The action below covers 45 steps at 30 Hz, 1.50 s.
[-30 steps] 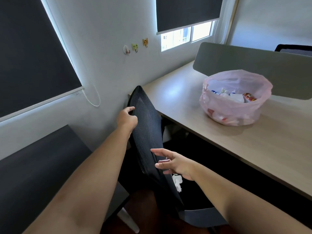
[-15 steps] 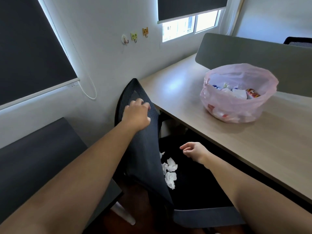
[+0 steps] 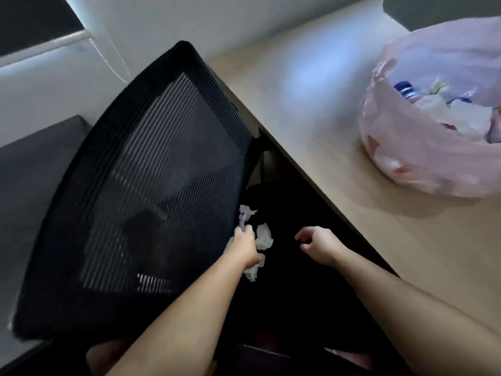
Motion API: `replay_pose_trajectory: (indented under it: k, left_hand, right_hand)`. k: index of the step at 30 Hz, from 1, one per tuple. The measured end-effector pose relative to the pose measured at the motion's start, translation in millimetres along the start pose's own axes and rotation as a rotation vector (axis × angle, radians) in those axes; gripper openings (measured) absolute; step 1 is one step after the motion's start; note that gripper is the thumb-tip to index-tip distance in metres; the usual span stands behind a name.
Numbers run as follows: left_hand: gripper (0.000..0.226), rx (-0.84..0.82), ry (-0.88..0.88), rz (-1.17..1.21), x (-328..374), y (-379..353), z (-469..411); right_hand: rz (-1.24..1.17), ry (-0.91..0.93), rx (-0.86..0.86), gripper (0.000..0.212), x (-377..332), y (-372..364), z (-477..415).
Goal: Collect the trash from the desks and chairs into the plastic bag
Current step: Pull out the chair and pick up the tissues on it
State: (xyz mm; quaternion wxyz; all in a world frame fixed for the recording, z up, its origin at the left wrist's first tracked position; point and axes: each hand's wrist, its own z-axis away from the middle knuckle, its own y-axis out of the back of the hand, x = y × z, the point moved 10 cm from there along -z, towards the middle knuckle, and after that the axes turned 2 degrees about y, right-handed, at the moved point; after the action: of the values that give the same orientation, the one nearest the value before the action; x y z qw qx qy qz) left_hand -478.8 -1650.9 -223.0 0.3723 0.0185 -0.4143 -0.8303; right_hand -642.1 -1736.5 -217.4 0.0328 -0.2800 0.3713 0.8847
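Several crumpled white tissues lie on the black seat (image 3: 287,294) of an office chair tucked under the desk. My left hand (image 3: 244,246) reaches down among them, its fingers closed around one tissue (image 3: 246,213) that sticks out above the knuckles. Another tissue (image 3: 264,238) lies just right of that hand, and a third (image 3: 253,270) shows under the wrist. My right hand (image 3: 318,245) hovers over the seat, loosely curled and holding nothing. The pink plastic bag (image 3: 423,153), partly full of trash, stands open on the desk at the right.
The chair's black mesh backrest (image 3: 151,185) fills the left and leans against the edge of the light wooden desk (image 3: 311,99). A grey divider panel (image 3: 433,9) stands behind the bag. A dark desk (image 3: 27,169) is at the far left, by the wall.
My left hand has let go of the top of the backrest and dropped to the tissues on the seat. My head has moved closer and lower. My right hand has stayed over the seat.
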Motion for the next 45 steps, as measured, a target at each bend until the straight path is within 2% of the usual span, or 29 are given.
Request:
replay_pose_trajectory:
  k: [3, 6, 8, 11, 13, 15, 18, 21, 22, 24, 26, 28, 31, 34, 37, 39, 42, 45]
  left_hand:
    - [0.09, -0.054, 0.159, 0.165, -30, -59, -27]
    - [0.107, -0.088, 0.273, 0.241, -52, -99, -54]
    - [0.11, -0.015, 0.273, 0.252, -57, -108, -76]
    - [0.099, 0.177, 0.246, 0.265, -59, -100, -103]
    - [0.081, 0.215, 0.293, 0.226, -66, -100, -117]
    - [0.06, 0.277, 0.309, 0.234, -70, -94, -119]
    - [0.039, 0.378, 0.268, 0.224, -69, -89, -120]
    - [0.028, 0.345, 0.242, 0.298, -66, -95, -122]
    - [0.026, 0.338, 0.24, 0.308, -66, -96, -122]
    - [0.024, 0.337, 0.256, 0.312, -67, -98, -122]
    - [0.022, 0.336, 0.271, 0.321, -68, -101, -123]
    - [0.021, 0.33, 0.268, 0.267, -66, -102, -122]
    - [0.023, 0.306, 0.292, 0.269, -71, -104, -124]
    - [0.021, 0.223, 0.316, 0.292, -79, -112, -128]
    - [0.019, 0.189, 0.323, 0.356, -80, -113, -123]
    - [0.018, 0.174, 0.302, 0.361, -70, -105, -113]
    - [0.023, 0.199, 0.25, 0.387, -49, -71, -94]
    - [0.018, 0.276, 0.212, 0.358, -27, -16, -71]
  right_hand:
    - [0.09, 0.034, -0.077, 0.039, 9, -41, -44]
    - [0.144, 0.097, -0.099, 0.061, 9, -82, -85]
    - [0.22, 0.145, -0.091, 0.071, 6, -106, -111]
    - [0.305, 0.247, -0.091, 0.069, 3, -135, -144]
    - [0.321, 0.305, -0.11, 0.053, 4, -150, -163]
    - [0.333, 0.308, -0.055, 0.031, 7, -147, -171]
    - [0.238, 0.227, 0.097, 0.027, 19, -124, -174]
    - [0.227, 0.267, 0.318, 0.025, 9, -81, -172]
    - [0.245, 0.305, 0.351, 0.026, 1, -71, -175]
    - [0.253, 0.38, 0.303, 0.027, -19, -69, -189]
    - [0.247, 0.46, 0.167, 0.024, -41, -84, -205]
    - [0.353, 0.54, 0.002, 0.024, -63, -111, -215]
    - [0.372, 0.485, -0.131, 0.028, -73, -139, -223]
    - [0.381, 0.466, -0.058, 0.031, -61, -135, -223]
    - [0.286, 0.302, 0.038, 0.026, -35, -103, -217]
    - [0.194, 0.262, 0.065, 0.025, -28, -82, -208]
    - [0.125, 0.261, 0.127, 0.025, -39, -45, -180]
    - [0.101, 0.27, 0.168, 0.024, -65, -6, -144]
